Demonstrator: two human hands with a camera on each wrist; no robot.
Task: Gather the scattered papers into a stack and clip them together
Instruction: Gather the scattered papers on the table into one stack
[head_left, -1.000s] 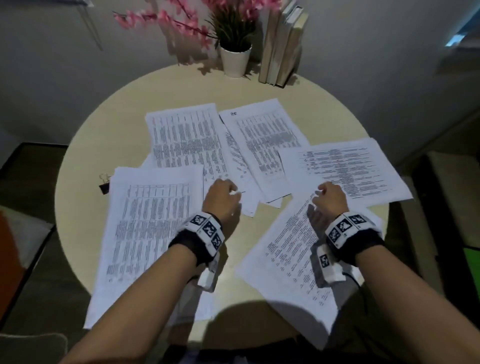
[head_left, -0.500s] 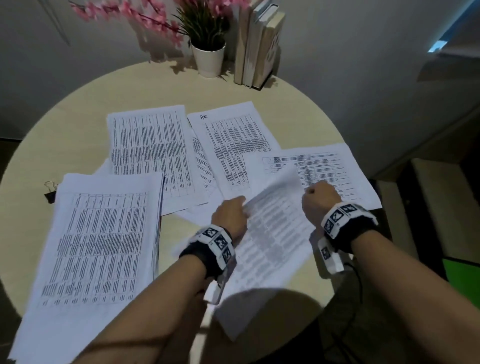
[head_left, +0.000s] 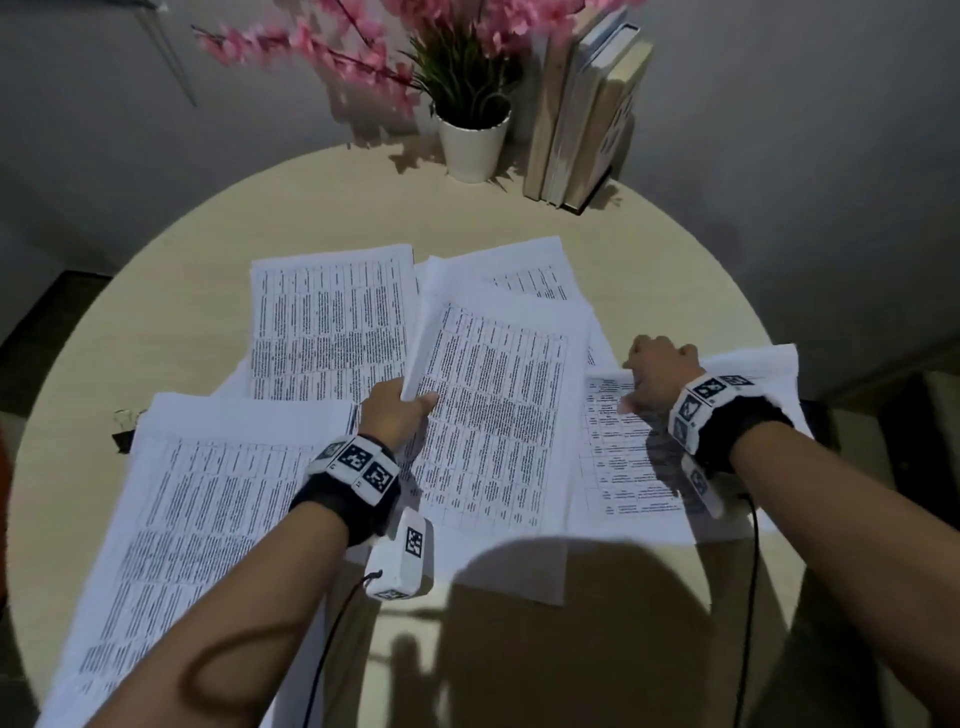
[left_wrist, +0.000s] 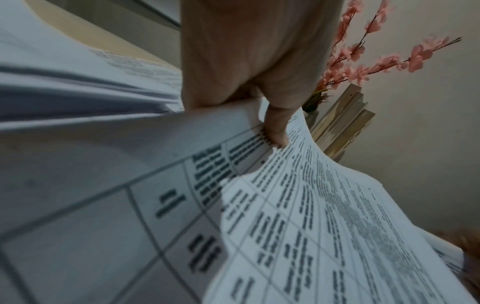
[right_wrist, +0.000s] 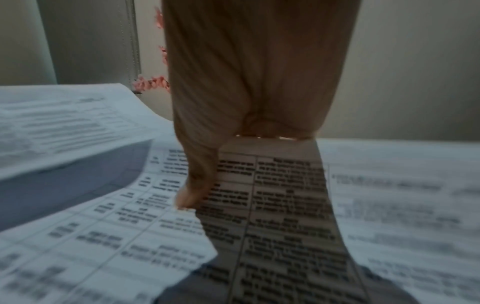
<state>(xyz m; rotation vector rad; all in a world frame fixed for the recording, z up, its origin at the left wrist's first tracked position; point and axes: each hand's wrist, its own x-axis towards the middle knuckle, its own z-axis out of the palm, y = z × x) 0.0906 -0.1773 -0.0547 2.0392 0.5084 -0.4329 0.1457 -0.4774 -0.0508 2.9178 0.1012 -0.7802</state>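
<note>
Several printed sheets lie spread on a round beige table (head_left: 197, 291). My left hand (head_left: 400, 410) pinches the left edge of the middle sheet (head_left: 498, 415), thumb on top (left_wrist: 278, 131), and holds it raised over the sheets behind. My right hand (head_left: 657, 374) rests on the right sheet (head_left: 623, 478) near its far edge. Its thumb (right_wrist: 192, 193) presses on the print and its fingers are curled at the edge. A thicker pile (head_left: 208, 509) lies at the near left, another sheet (head_left: 332, 322) behind it. A black binder clip (head_left: 122, 434) peeks out at the pile's left.
At the table's far side stand a white pot of pink flowers (head_left: 472, 145) and several upright books (head_left: 587, 114). A grey wall lies behind. A wrist camera's cable (head_left: 332, 623) hangs over the near table edge.
The sheet both hands were lifting is now in my left hand alone, carried left over the middle sheets. My right hand let go and came down on the right sheet.
</note>
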